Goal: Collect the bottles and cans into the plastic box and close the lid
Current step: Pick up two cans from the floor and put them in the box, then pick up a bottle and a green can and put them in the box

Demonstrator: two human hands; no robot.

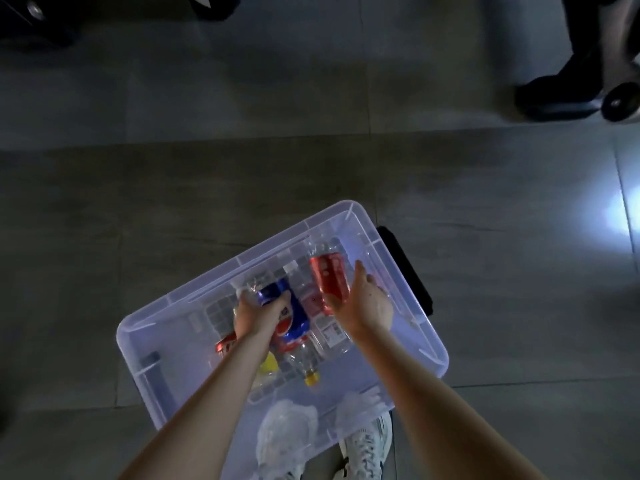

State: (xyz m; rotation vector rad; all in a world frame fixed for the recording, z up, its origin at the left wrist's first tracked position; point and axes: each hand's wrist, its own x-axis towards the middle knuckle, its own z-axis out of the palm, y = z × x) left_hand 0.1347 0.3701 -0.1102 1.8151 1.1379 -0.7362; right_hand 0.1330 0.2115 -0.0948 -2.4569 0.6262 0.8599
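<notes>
A clear plastic box stands open on the floor below me. My left hand is inside it, fingers wrapped around a blue can. To its right, my right hand holds a red can above the box floor, thumb under it and fingers stretched along its side. On the bottom lie another red can, a clear bottle with a yellow cap, a second yellow cap and several more clear bottles. No lid is in view.
A black latch sticks out from the box's right side. My white sneakers are just under its near edge. Another person's black shoe and a wheel are at the far right. Grey floor tiles surround the box.
</notes>
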